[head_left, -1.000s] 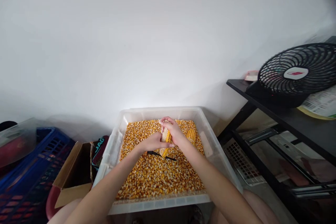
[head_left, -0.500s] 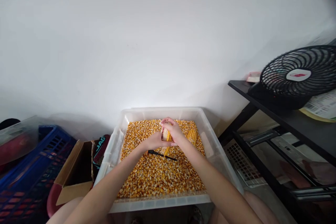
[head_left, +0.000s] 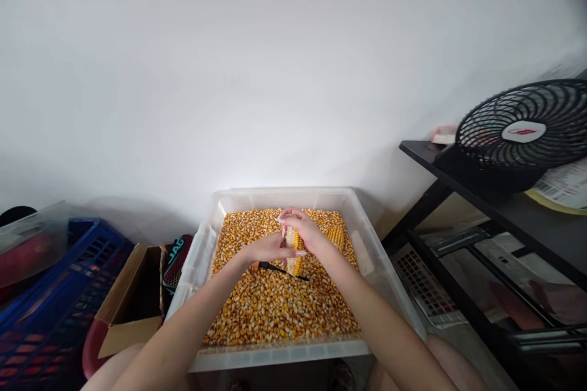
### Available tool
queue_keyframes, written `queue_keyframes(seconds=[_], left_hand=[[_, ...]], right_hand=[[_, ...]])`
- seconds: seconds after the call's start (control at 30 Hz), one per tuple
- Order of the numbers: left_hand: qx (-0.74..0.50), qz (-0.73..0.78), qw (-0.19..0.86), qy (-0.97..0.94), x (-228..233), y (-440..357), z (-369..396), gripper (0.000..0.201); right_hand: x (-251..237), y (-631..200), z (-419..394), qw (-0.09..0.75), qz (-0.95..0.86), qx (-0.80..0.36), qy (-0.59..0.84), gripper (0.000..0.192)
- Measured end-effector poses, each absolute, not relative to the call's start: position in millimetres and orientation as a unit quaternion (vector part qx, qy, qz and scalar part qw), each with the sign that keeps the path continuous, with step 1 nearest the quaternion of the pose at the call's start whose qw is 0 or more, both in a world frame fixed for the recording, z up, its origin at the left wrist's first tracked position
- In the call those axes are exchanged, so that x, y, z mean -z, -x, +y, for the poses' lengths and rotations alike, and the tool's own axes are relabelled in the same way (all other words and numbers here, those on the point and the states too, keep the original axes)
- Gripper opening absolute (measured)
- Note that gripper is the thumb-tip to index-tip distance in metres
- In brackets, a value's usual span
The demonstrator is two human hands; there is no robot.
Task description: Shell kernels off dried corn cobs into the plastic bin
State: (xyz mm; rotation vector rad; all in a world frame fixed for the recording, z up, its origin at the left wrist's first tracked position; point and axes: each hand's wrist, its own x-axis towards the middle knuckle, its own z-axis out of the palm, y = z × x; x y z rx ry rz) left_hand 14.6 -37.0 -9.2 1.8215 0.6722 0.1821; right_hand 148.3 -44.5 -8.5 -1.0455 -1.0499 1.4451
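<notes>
Between my two hands is a partly stripped corn cob (head_left: 293, 250), pale and bare on its left side, with yellow kernels on its right. My left hand (head_left: 269, 247) grips it from the left, thumb across its front. Around its upper right side curl the fingers of my right hand (head_left: 305, 229). Beneath the hands, loose corn kernels (head_left: 275, 311) fill a translucent plastic bin (head_left: 279, 354). A thin black tool (head_left: 275, 267) with some orange at its left end lies on the kernels, partly covered by the cob. Another corn cob (head_left: 336, 236) rests behind my right wrist.
Left of the bin stand an opened cardboard box (head_left: 123, 317), a dark red and teal item (head_left: 177, 263) and a blue basket (head_left: 50, 305). On the right, a black fan (head_left: 523, 128) sits on a black shelf (head_left: 426, 156). A white wall (head_left: 284, 73) rises behind.
The held cob has turned more upright and shows more of its length below my hands. My left hand has shifted slightly left; my right hand stays nearly in place.
</notes>
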Motion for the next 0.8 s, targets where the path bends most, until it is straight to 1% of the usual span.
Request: queue_keyframes(seconds=[0.1,0.2,0.27,0.4,0.63,0.7,0.8], left_hand=[[-0.142,0.363,0.478,-0.787,15,-18,-36,0.037],[-0.146,0.396,0.446,-0.789,19,-20,-35,0.035],[-0.142,0.386,0.464,-0.784,18,-19,-36,0.033],[-0.111,0.314,0.570,-0.751,13,-16,-40,0.030],[-0.076,0.256,0.639,-0.722,7,-9,-38,0.035],[-0.082,0.258,0.629,-0.728,7,-10,-38,0.037],[-0.139,0.324,0.554,-0.754,9,-13,-38,0.042]], right_hand=[[9,-148,-44,0.525,-0.450,-0.576,0.435,0.016],[7,-150,-45,0.503,-0.490,-0.563,0.435,0.022],[6,-153,-47,0.484,-0.507,-0.566,0.434,0.023],[5,-159,-48,0.449,-0.493,-0.629,0.399,0.025],[4,-162,-50,0.432,-0.457,-0.685,0.369,0.037],[4,-160,-50,0.433,-0.462,-0.677,0.375,0.035],[7,-157,-47,0.468,-0.482,-0.627,0.393,0.029]])
